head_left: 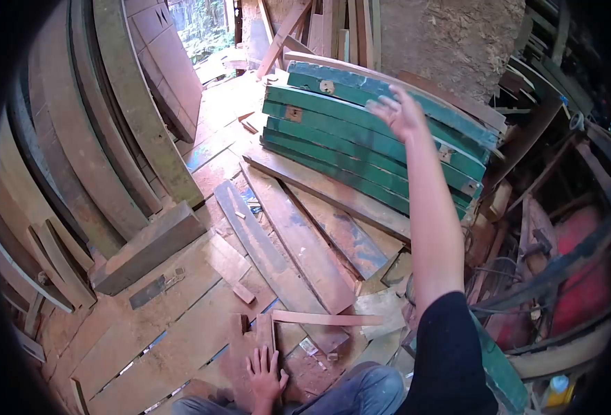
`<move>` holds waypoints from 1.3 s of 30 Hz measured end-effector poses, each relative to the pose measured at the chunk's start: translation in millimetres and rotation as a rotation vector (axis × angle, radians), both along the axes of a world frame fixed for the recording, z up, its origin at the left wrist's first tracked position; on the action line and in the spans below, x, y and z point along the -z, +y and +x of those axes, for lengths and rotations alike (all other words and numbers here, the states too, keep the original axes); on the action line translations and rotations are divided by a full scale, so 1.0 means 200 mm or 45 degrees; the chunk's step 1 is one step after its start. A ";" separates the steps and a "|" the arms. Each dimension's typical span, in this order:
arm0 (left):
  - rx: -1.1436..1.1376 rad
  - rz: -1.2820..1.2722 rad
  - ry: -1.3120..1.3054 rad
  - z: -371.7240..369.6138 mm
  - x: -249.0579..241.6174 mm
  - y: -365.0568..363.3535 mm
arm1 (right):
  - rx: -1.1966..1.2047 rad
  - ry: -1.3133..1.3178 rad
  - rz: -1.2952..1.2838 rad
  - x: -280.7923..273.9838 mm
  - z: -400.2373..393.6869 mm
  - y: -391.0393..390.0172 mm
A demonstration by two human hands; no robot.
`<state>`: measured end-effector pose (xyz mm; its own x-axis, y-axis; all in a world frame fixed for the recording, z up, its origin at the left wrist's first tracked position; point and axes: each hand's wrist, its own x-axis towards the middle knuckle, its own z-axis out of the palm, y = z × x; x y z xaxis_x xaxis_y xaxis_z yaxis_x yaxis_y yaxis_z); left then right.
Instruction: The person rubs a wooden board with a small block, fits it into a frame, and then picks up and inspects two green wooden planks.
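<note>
Low in the head view, my left hand [265, 373] lies flat with its fingers spread on a reddish-brown piece of wood [238, 346]. A thin light strip of wood [326, 319] extends to the right just beyond its fingertips. My right hand [400, 114] is stretched far forward, fingers apart and holding nothing, in front of a stack of green painted boards [340, 138]. Whether it touches the boards I cannot tell. Several loose planks [298, 242] lie on the dusty floor between my hands and the stack.
Tall boards [63, 117] lean at the left, with a thick wooden block [150, 249] at their foot. Scrap wood and a red object [582, 277] crowd the right side. A yellow container [559, 394] stands at the lower right. Planks lean at the back.
</note>
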<state>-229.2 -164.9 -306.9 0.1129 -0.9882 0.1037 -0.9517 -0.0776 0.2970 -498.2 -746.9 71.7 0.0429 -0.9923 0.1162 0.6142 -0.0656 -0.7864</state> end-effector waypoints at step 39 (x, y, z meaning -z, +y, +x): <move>-0.157 -0.238 0.622 0.65 -0.53 0.29 | 0.803 2.359 0.019 1.14 -1.10 2.32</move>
